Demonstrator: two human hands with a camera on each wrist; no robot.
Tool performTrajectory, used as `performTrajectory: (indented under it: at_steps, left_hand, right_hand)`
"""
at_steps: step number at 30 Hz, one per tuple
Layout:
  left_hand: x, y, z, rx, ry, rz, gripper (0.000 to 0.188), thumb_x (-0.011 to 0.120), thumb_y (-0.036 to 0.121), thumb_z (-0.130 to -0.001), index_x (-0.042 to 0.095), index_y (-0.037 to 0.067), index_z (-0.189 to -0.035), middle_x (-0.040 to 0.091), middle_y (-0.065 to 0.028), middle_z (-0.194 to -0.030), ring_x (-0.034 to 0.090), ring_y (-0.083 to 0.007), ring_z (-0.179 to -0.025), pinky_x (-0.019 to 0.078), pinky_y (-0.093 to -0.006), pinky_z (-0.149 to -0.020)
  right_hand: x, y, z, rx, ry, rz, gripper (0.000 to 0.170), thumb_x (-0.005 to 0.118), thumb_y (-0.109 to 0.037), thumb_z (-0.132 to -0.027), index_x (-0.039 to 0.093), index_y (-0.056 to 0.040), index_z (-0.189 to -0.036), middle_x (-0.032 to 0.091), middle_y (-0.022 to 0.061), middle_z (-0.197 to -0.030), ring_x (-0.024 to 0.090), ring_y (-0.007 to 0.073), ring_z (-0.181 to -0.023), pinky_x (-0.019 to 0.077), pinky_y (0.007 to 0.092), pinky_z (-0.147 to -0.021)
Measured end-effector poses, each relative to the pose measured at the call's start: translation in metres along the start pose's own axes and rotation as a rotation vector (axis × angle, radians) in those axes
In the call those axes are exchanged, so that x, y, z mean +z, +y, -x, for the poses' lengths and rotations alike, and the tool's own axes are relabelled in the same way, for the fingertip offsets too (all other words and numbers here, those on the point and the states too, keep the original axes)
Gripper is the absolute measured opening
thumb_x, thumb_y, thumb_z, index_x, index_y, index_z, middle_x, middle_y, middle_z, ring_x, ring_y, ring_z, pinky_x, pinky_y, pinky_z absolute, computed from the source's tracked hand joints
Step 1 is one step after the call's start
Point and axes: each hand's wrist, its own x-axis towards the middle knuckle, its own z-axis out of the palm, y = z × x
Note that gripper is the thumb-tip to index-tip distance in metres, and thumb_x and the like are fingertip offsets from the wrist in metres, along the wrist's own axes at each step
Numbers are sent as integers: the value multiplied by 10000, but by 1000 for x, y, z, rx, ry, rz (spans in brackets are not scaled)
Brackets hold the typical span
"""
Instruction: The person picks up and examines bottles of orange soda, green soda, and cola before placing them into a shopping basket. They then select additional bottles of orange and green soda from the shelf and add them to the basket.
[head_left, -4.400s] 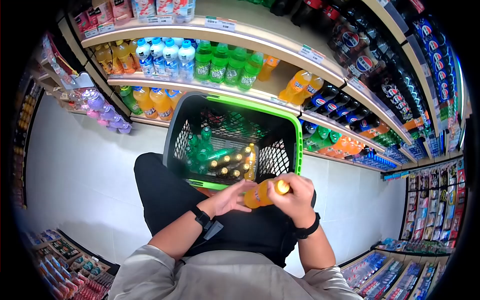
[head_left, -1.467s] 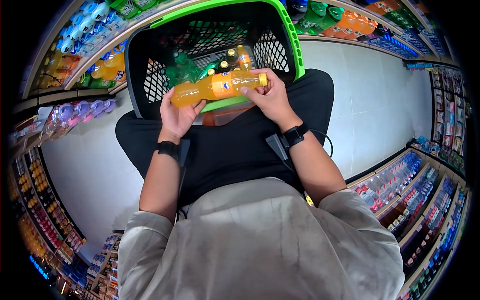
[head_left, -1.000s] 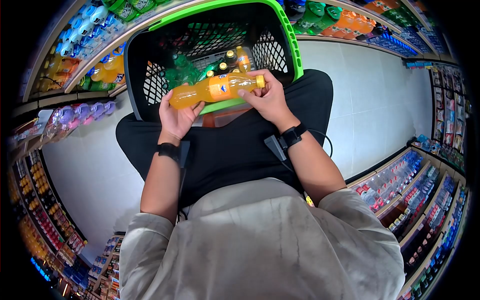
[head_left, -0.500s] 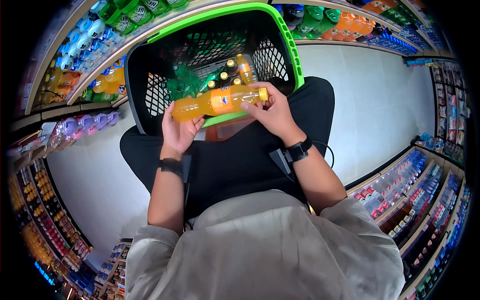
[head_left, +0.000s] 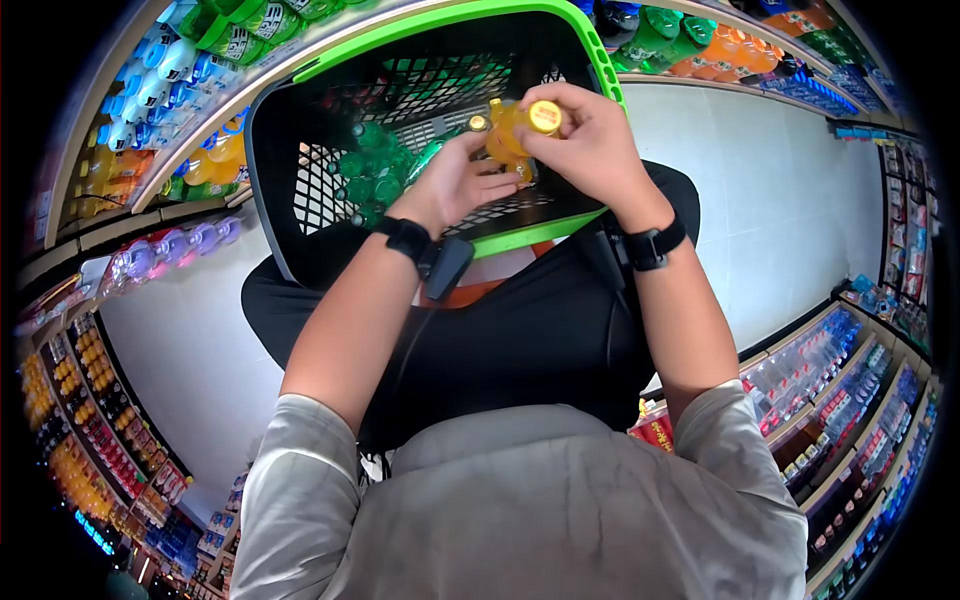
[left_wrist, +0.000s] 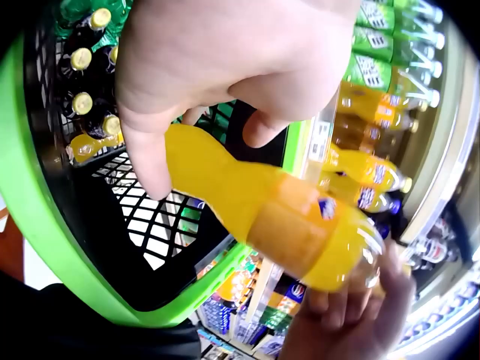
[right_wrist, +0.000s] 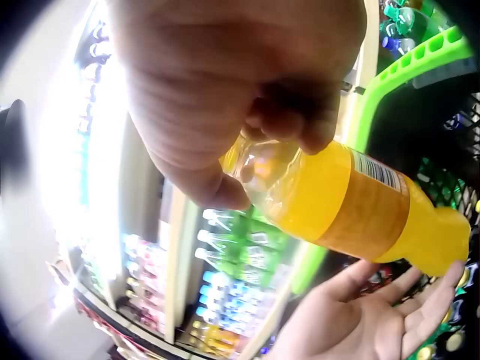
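Green bottles point(head_left: 380, 180) sit near the held orange bottle point(left_wrist: 281, 217).

3 cams: head + l/r wrist
head: wide, fr above, fwd/down over lap point(head_left: 500, 350) & basket point(head_left: 530, 233); wrist cams: v. close, facing same orange btl point(left_wrist: 289, 225) fr opp. ends

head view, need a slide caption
Over a green-rimmed shopping basket of bottles, the right hand grips a yellow-capped orange soda bottle, the left hand beside it.
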Motion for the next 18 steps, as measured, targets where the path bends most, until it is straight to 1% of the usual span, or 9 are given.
performTrajectory:
  at_steps: [1,3,5,7,9,10,11,14,18]
  left_hand:
    - [9,-4,-12,-13,29,-45,459,341,305,-1038,376,11,-1388,486,-239,-1366,612,-387,-1160,512,-478,-1007]
    - [22,-9,-30,-46,-26,-24,485,255,374,-1043,465,58,-1346,575,-189,-1317,618,-363,-1166,487,-526,-1006]
    - [12,-22,-58,-25,-170,36,596,265,506,-1032,364,82,-1439,462,-223,-1404,550,-443,-1215,478,-547,-1008]
    - [13,-34,-72,-87,-9,33,675,294,576,-1009,358,62,-1442,472,-240,-1377,579,-434,-1183,508,-528,-970]
    - [8,-44,-79,-178,90,-2,749,313,608,-995,413,3,-1424,505,-256,-1389,526,-377,-1275,405,-491,-1095]
    - [5,-48,-80,-219,101,1,781,299,617,-993,383,-12,-1447,471,-266,-1426,487,-380,-1315,384,-485,-1114]
    - [1,-51,-80,-263,127,4,752,288,604,-1001,383,12,-1456,472,-248,-1427,482,-371,-1318,388,-490,-1111]
    - [1,-55,-70,-224,201,-63,659,312,561,-1014,397,82,-1459,479,-203,-1425,506,-349,-1285,393,-500,-1106]
    - [-16,-67,-95,-255,239,-154,549,349,510,-1009,557,74,-1269,637,-144,-1226,606,-270,-1157,462,-434,-1007]
  right_hand:
    - [1,11,-9,-17,-49,83,241,751,-60,-820,670,-20,-1043,529,-71,-734,413,-1,-628,353,175,-547]
    - [6,39,-20,27,-92,162,240,751,-84,-810,654,-16,-1019,584,-29,-755,498,33,-671,427,214,-584]
    - [8,69,-27,53,-134,165,232,753,-95,-813,648,-12,-1003,623,-6,-778,545,47,-701,464,235,-611]
    - [5,77,-28,141,-134,164,230,748,-133,-824,627,-2,-970,672,60,-798,615,87,-724,505,256,-646]
    - [4,85,-28,203,-214,252,219,735,-131,-830,598,1,-938,660,76,-756,624,109,-698,507,273,-627]
    - [7,90,-31,284,-259,309,254,733,-153,-816,565,-4,-933,648,105,-716,644,158,-677,507,308,-614]
    - [8,93,-31,278,-281,402,378,717,-240,-767,613,24,-1016,686,233,-789,694,373,-746,545,402,-683]
    - [25,120,-35,345,-379,472,495,689,-290,-782,566,127,-1021,662,311,-827,670,451,-808,542,439,-739]
    - [48,166,-42,627,-558,373,403,684,-255,-780,665,138,-866,688,258,-731,718,345,-680,567,400,-628]
